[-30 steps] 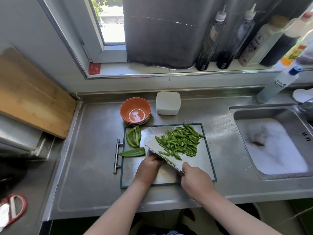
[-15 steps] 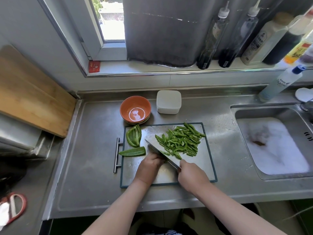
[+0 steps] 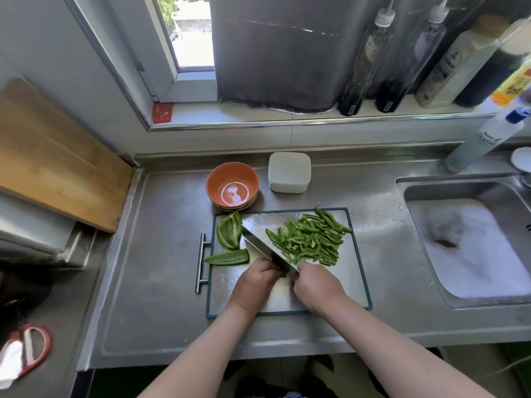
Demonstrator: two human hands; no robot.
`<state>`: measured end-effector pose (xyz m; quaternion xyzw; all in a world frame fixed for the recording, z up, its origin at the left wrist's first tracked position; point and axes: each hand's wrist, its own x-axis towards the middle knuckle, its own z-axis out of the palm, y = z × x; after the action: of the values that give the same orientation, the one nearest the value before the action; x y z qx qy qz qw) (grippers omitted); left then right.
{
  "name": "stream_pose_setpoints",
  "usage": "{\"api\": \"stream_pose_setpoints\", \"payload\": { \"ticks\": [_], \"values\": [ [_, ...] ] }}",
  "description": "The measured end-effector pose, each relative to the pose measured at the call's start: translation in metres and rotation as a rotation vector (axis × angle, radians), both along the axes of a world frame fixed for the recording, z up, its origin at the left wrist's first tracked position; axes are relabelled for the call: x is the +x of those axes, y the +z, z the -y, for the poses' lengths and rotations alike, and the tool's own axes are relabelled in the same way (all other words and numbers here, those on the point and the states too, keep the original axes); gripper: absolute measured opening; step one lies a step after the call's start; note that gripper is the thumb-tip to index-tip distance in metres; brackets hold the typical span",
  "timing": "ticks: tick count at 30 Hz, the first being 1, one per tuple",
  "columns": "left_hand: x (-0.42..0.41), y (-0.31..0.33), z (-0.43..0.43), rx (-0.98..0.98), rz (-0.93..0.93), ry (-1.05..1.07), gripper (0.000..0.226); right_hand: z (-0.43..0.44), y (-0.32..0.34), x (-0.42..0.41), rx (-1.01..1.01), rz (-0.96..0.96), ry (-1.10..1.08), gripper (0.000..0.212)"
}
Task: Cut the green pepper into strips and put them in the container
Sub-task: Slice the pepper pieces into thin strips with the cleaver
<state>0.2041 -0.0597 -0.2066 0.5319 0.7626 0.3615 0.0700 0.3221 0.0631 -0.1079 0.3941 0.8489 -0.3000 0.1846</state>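
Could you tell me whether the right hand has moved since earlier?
Yes: the right hand, gripping the knife, has slid away from the near edge of the cutting board, toward the pepper strips.

"home", seemingly, on the white bottle (image 3: 488, 138)

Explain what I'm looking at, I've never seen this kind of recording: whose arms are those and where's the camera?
No machine: a person wears a camera on the head, so the view looks down at their own arms. The right hand holds a knife, its blade over a steel cutting board. The left hand sits curled beside the blade; what it steadies is hidden. Cut pepper strips lie right of the blade, larger uncut pepper pieces left of it. Behind the board stand an orange bowl and a white container; a foamy sink is at right.
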Motion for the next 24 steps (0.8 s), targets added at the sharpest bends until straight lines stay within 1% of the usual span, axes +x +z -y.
{"api": "stream_pose_setpoints", "payload": {
  "ticks": [2,4,6,8,11,13,16,20,22,24],
  "values": [
    [0.0,0.002,0.0,-0.01,0.005,-0.004,0.015,-0.001,-0.002,0.003,-0.003,-0.008,-0.007,0.02],
    [0.0,0.003,0.0,-0.029,0.01,-0.011,0.009,-0.001,-0.002,0.009,-0.001,-0.016,-0.016,0.018],
    [0.0,0.004,-0.001,-0.048,-0.026,-0.022,0.007,0.0,-0.002,0.011,0.001,-0.02,-0.028,0.014],
    [0.0,0.006,-0.002,-0.049,-0.047,-0.026,0.01,0.0,-0.001,0.009,0.014,-0.013,-0.036,0.012],
    [-0.001,0.01,-0.003,-0.062,-0.064,-0.031,0.009,-0.004,0.002,0.004,0.066,-0.007,-0.022,0.017],
    [-0.002,0.012,-0.002,-0.062,-0.075,-0.028,0.012,-0.005,0.005,0.003,0.083,-0.006,0.002,0.018],
    [-0.001,0.012,-0.002,-0.031,-0.086,-0.025,0.015,0.001,0.008,0.008,0.092,-0.018,0.034,0.013],
    [0.003,0.016,-0.003,0.01,-0.1,0.011,0.033,0.016,0.01,0.024,0.131,-0.041,0.103,0.008],
    [0.005,0.014,-0.002,0.015,-0.115,0.025,0.035,0.02,0.013,0.029,0.14,-0.047,0.12,0.006],
    [0.004,0.009,-0.001,0.0,-0.09,0.044,0.034,0.021,0.016,0.032,0.137,-0.043,0.109,0.005]
  ]
}}
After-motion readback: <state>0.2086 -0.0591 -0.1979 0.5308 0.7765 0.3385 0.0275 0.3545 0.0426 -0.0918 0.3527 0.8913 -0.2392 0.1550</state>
